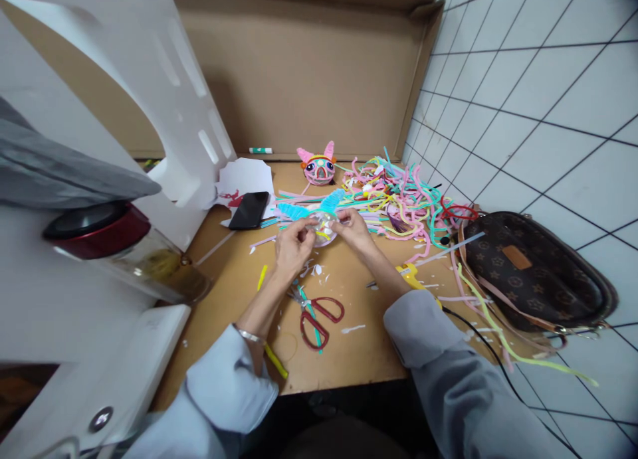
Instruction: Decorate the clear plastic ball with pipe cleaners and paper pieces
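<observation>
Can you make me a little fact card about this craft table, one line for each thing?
left hand: pinching blue-eared craft
right hand: pinching its other side
other craft: pink ears, behind the hands
scissors: red handles, on the table
phone: black, partly over white paper
fuzzy sticks: big colorful pile
bag: brown, far right

The bare brown desk (349, 353) looks passable beside the red-handled metal scissors (319, 319); tangled pastel fuzzy stems (399, 193) seemingly block the right.
</observation>
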Demonstrator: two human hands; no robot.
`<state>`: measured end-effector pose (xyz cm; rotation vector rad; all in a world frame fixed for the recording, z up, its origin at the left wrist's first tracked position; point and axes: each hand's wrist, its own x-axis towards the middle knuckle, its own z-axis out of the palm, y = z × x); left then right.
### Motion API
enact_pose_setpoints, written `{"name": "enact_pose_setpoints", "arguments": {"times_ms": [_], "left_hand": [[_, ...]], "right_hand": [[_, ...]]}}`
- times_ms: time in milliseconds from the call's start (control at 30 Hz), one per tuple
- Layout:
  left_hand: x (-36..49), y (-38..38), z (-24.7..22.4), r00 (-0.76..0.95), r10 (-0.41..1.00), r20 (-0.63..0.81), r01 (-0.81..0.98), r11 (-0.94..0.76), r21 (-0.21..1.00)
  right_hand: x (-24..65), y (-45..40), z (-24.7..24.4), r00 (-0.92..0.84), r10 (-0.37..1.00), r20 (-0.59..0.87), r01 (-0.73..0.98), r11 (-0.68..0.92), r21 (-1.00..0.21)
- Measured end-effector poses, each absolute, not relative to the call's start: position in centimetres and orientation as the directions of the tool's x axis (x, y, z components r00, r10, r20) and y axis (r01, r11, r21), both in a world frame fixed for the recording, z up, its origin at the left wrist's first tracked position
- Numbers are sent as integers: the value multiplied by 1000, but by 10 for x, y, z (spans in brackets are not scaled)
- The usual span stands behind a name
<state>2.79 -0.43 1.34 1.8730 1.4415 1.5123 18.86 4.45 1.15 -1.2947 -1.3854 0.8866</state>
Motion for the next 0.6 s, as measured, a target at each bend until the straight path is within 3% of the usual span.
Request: {"name": "enact_pose_setpoints", "arguments": {"times_ms": [600], "left_hand": [[30, -7, 13, -56, 850, 524, 499, -431, 752]], "right_hand": [[190, 42, 1, 81, 971, 225, 220, 203, -954]]}}
